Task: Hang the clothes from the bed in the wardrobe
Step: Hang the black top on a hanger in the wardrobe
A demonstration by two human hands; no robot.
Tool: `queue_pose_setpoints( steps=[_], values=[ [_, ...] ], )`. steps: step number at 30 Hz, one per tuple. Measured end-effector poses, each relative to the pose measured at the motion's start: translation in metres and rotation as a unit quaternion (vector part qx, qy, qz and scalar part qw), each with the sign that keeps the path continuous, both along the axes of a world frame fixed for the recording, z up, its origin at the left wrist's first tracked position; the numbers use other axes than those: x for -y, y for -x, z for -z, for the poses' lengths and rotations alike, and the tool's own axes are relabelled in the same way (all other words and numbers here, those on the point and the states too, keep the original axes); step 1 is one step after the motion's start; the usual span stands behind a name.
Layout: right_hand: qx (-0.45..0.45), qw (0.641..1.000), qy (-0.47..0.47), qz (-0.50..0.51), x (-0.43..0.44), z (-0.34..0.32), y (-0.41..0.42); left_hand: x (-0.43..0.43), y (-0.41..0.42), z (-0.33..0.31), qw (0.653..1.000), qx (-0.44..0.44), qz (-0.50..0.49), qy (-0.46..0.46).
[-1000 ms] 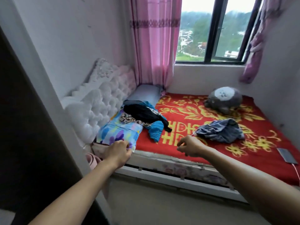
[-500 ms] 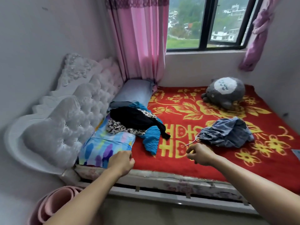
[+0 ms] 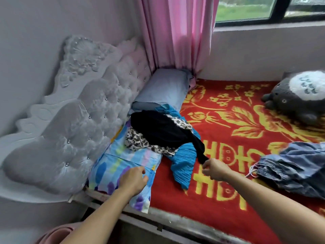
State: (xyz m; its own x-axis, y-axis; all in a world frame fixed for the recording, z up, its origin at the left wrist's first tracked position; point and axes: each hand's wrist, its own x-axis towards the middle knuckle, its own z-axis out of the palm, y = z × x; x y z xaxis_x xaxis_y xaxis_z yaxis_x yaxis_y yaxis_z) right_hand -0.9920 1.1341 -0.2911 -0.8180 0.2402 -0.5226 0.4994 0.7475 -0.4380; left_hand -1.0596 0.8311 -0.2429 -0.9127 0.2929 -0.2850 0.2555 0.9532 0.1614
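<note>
Black top [image 3: 158, 127] lies atop the pile [image 3: 137, 143] on the bed [image 3: 228, 199]; right hand [image 3: 215, 169] fingers curl at its tip, pinch unclear; gather more cloth before lifting, sparing the pile; left hand [image 3: 134, 178] loosely curled, holding nothing.

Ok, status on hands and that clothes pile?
Left hand loose, over patterned pillow. Right hand at tip of black garment, grip unclear. Blue top, leopard piece lie beneath.
</note>
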Motion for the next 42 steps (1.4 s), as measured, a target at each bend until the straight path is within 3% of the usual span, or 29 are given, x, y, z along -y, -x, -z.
queue_pose_setpoints(
  steps=[7, 19, 24, 26, 28, 31, 35, 39, 42],
  values=[
    [0.028, 0.997, -0.029, -0.065, 0.023, 0.038, 0.132, 0.02, 0.088, 0.033, 0.997, 0.057, -0.06, -0.005],
    [0.04, 0.99, -0.119, 0.068, 0.04, 0.22, 0.331, 0.043, 0.246, 0.191, 0.989, 0.126, -0.063, -0.046],
    [0.046, 0.98, -0.191, 0.036, 0.032, 0.277, 0.367, 0.061, 0.272, 0.229, 0.988, 0.14, -0.048, -0.041],
    [-0.004, 0.98, -0.186, 0.066, 0.032, 0.282, 0.37, 0.065, 0.279, 0.237, 0.987, 0.153, -0.043, -0.035],
    [-0.038, 0.978, -0.118, 0.171, 0.034, 0.27, 0.367, 0.064, 0.286, 0.239, 0.984, 0.168, -0.038, -0.035],
    [-0.122, 0.939, 0.004, 0.32, 0.03, 0.229, 0.35, 0.05, 0.293, 0.232, 0.981, 0.189, -0.01, -0.034],
    [-0.215, 0.888, 0.144, 0.381, 0.03, 0.163, 0.302, 0.011, 0.303, 0.212, 0.983, 0.174, 0.037, -0.038],
    [-0.22, 0.893, 0.12, 0.375, 0.011, 0.132, 0.227, -0.04, 0.308, 0.193, 0.985, 0.142, 0.079, -0.065],
    [-0.148, 0.89, 0.055, 0.427, -0.022, 0.146, 0.149, -0.074, 0.304, 0.194, 0.983, 0.132, 0.115, -0.055]
  ],
)
